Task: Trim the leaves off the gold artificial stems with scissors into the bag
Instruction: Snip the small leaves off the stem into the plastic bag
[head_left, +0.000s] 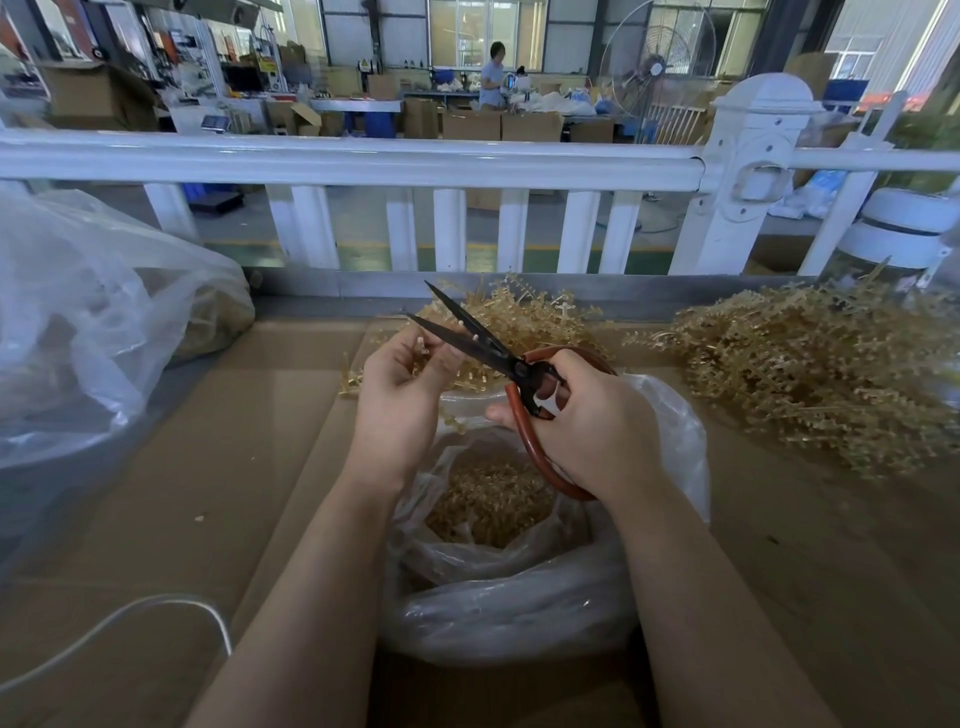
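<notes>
Scissors gripped by right hand, blades apart, left hand apparently pinching gold stem, above bag

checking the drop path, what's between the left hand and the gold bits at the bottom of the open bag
In the head view, below the left hand a loose gold sprig hangs at the clear bag's rim; then only open air down to the trimmed gold leaves.

hands bare, no gloves | forearms bare, sleeveless | no rings, no watch

Soft daylight from rear windows; edges bowed, blurred.
</notes>
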